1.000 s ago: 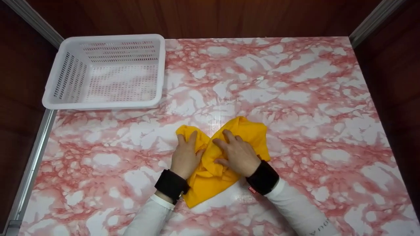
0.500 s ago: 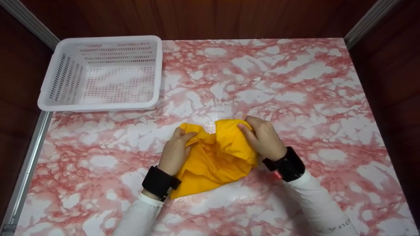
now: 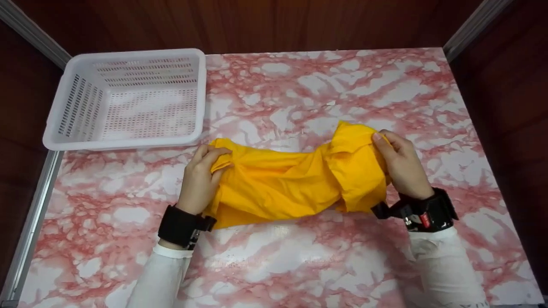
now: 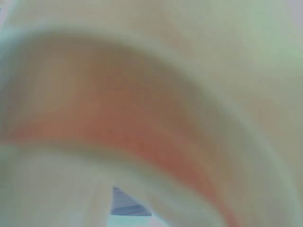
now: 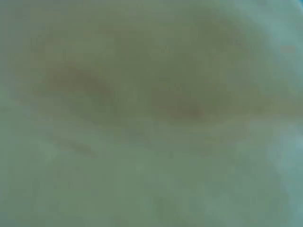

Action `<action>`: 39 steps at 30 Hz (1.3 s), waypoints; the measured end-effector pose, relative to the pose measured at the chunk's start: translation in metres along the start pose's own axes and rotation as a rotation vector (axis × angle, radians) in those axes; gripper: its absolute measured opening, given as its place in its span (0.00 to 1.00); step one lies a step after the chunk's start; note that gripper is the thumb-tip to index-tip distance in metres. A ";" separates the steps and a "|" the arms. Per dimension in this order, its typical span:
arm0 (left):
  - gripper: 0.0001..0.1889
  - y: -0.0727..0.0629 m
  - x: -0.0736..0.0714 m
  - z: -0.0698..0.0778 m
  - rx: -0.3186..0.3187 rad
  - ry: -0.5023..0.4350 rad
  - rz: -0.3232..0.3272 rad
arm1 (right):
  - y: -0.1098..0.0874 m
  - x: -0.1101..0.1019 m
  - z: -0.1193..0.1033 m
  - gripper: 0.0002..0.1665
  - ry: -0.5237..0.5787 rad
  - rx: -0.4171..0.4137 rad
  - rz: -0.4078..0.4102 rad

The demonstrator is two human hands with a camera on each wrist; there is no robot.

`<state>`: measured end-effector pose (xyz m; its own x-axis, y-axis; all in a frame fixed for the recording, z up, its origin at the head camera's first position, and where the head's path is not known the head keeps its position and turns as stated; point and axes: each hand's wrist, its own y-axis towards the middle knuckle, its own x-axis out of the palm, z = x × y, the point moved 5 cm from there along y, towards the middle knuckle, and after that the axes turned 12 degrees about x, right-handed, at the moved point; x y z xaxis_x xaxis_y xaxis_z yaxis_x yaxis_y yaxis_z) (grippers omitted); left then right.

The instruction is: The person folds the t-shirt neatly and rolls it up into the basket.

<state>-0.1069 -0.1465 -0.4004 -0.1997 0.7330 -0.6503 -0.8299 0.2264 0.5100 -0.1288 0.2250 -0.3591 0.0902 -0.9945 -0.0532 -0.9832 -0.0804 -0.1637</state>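
Note:
A yellow cloth (image 3: 278, 184) stretches between both hands in the head view, creased along its middle, with a folded flap hanging at its right end. The left hand (image 3: 199, 177) pinches its left end between thumb and fingers. At the upper right end, the right hand (image 3: 404, 162) grips the fabric, thumb on top and the other fingers partly hidden behind. Whether the cloth's lower edge touches the table cannot be told. Both wrist views are blurred and filled by close surfaces, and the cloth cannot be made out in them.
A white plastic basket (image 3: 124, 143) with slotted walls stands at the back left of the red-and-white marbled table (image 3: 385, 98). Dark wooden panels (image 3: 274, 25) enclose the back and sides, with metal strips at the corners.
From resting spread on the bunched cloth, both hands have taken hold of its ends. They have moved apart, the right one farther and upward, drawing the cloth out wide.

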 end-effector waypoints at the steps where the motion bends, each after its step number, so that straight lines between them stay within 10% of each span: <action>1: 0.10 0.001 -0.002 -0.001 -0.001 -0.006 0.015 | 0.000 -0.005 0.000 0.19 -0.001 0.015 0.024; 14: 0.13 0.009 -0.012 -0.020 -0.099 -0.024 0.039 | -0.005 -0.052 0.001 0.21 0.093 0.102 0.126; 19: 0.18 0.001 0.006 -0.031 -0.130 0.016 -0.031 | 0.013 -0.055 0.030 0.25 -0.426 0.125 0.253; 23: 0.28 -0.019 0.012 -0.031 -0.125 0.107 -0.104 | 0.010 -0.048 0.049 0.26 -0.766 -0.082 0.329; 28: 0.35 -0.057 0.013 -0.025 -0.152 0.233 -0.235 | -0.017 -0.029 0.067 0.30 -0.919 -0.290 0.254; 35: 0.42 -0.087 0.031 -0.025 -0.301 0.435 -0.321 | -0.032 -0.015 0.106 0.55 -1.101 -0.158 0.238; 39: 0.31 -0.088 0.045 -0.021 -0.300 0.443 -0.343 | -0.030 -0.010 0.121 0.48 -1.095 -0.140 0.190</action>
<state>-0.0545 -0.1469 -0.4866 -0.0398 0.3008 -0.9529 -0.9820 0.1643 0.0928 -0.0809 0.2454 -0.4726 -0.0402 -0.4016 -0.9149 -0.9988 -0.0087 0.0477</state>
